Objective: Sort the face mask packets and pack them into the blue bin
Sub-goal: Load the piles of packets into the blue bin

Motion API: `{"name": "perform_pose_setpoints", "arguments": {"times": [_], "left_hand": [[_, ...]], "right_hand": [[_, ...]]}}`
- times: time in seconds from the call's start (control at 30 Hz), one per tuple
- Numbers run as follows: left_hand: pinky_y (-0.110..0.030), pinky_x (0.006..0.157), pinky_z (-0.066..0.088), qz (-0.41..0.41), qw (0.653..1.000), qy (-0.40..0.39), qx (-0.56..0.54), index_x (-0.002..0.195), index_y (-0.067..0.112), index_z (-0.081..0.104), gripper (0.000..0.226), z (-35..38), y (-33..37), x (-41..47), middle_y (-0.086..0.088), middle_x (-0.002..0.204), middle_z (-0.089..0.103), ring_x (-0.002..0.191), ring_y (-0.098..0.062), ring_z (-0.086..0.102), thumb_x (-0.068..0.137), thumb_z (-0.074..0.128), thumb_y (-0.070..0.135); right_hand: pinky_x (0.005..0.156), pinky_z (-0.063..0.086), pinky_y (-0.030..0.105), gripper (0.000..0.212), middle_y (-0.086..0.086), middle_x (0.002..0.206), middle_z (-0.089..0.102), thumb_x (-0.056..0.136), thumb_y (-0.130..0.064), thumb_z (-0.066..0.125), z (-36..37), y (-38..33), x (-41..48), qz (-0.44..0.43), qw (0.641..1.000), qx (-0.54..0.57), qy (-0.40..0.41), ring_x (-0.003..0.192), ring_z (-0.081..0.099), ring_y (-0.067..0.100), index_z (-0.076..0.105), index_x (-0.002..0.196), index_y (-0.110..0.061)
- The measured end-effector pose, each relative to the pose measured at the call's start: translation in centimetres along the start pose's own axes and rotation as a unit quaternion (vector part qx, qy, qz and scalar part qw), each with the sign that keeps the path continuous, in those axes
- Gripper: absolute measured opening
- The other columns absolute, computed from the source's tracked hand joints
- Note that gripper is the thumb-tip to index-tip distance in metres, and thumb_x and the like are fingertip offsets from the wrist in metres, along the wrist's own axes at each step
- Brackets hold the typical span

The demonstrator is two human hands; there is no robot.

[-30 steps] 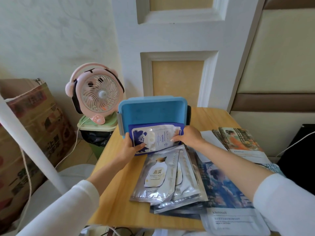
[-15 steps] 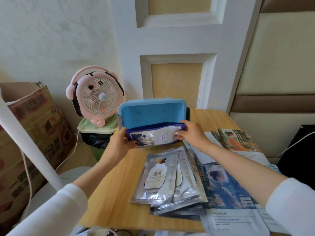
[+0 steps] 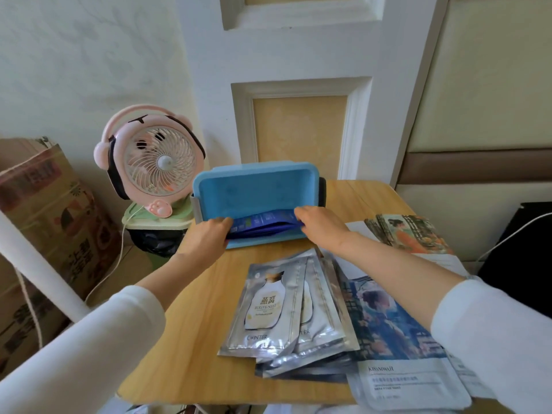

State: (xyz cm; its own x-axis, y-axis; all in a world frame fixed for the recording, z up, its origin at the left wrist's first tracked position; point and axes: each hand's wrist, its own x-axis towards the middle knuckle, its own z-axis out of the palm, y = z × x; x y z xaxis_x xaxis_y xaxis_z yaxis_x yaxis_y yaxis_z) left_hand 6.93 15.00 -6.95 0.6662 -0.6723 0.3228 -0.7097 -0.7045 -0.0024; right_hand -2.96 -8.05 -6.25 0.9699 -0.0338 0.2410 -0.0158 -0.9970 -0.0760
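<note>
1. The dark blue packets (image 3: 264, 226) lay inside the blue bin (image 3: 257, 186), which stood on its side on the table (image 3: 194, 339).
2. The left hand (image 3: 209, 239) gripped their left end, and the right hand (image 3: 324, 230) gripped their right end.
3. The silver packets (image 3: 277, 309) lay fanned nearby.

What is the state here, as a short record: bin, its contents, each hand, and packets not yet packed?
bin: blue bin on its side on the wooden table, opening facing the person
contents: dark blue packets, partly inside
left hand: grips the packets' left end
right hand: grips their right end
unpacked: silver packets fanned at centre; blue illustrated packets to their right; orange illustrated packets farther right
off table: pink fan on the left
</note>
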Motion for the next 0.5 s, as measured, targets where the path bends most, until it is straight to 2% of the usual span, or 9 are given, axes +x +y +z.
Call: {"name": "perform_pose_setpoints", "arguments": {"times": [0.1,0.2,0.27,0.33,0.43,0.5], "left_hand": [[-0.039,0.061,0.040,0.004,0.990,-0.058,0.126,0.102,0.007,0.049,0.017,0.4,1.2,0.1,-0.012,0.102,0.058,0.087,-0.036,0.062,0.086,0.044,0.003],[-0.037,0.064,0.039,-0.004,0.976,-0.094,0.194,0.113,0.005,0.044,0.025,0.3,2.3,0.5,-0.012,0.111,0.055,0.095,-0.033,0.062,0.089,0.040,0.000],[-0.038,0.070,0.045,-0.014,0.976,-0.116,0.184,0.117,0.004,0.042,0.029,0.3,2.3,1.1,-0.014,0.114,0.053,0.098,-0.033,0.061,0.088,0.043,0.001],[-0.037,0.073,0.046,-0.021,0.976,-0.155,0.150,0.121,0.004,0.039,0.039,0.1,2.2,1.6,-0.015,0.117,0.050,0.099,-0.034,0.059,0.085,0.053,0.012],[-0.035,0.075,0.044,-0.027,0.963,-0.243,0.111,0.125,0.005,0.035,0.069,-0.3,1.9,2.7,-0.015,0.120,0.045,0.103,-0.034,0.056,0.076,0.069,0.039],[-0.033,0.078,0.043,-0.031,0.958,-0.268,0.097,0.123,0.005,0.039,0.076,-0.5,1.6,3.4,-0.013,0.116,0.048,0.097,-0.029,0.053,0.071,0.072,0.050]], "right_hand": [[0.065,0.044,0.037,0.009,0.018,0.097,0.059,0.086,0.000,0.047,0.6,-0.4,0.3,-0.010,0.998,-0.024,-0.052,0.086,0.059,0.034,0.051,0.091,-0.006],[0.055,0.041,0.029,0.010,0.012,0.087,0.056,0.083,-0.016,0.051,0.0,-0.6,0.8,0.021,0.993,-0.003,-0.117,0.077,0.057,0.031,0.052,0.087,-0.007],[0.049,0.034,0.027,0.019,0.006,0.078,0.050,0.086,-0.025,0.055,-0.7,-0.7,1.6,0.031,0.983,0.003,-0.181,0.070,0.051,0.026,0.052,0.081,-0.007],[0.048,0.030,0.025,0.037,0.002,0.069,0.041,0.087,-0.034,0.062,-1.2,-0.8,2.3,0.028,0.974,-0.005,-0.225,0.060,0.043,0.018,0.042,0.067,-0.010],[0.046,0.028,0.023,0.050,0.000,0.063,0.036,0.082,-0.036,0.070,-1.4,-1.3,2.9,0.033,0.969,-0.019,-0.243,0.052,0.034,0.013,0.031,0.059,-0.014],[0.048,0.032,0.025,0.048,0.001,0.063,0.039,0.078,-0.035,0.074,-1.2,-1.6,3.3,0.047,0.973,-0.038,-0.223,0.055,0.040,0.015,0.036,0.060,-0.011]]}}
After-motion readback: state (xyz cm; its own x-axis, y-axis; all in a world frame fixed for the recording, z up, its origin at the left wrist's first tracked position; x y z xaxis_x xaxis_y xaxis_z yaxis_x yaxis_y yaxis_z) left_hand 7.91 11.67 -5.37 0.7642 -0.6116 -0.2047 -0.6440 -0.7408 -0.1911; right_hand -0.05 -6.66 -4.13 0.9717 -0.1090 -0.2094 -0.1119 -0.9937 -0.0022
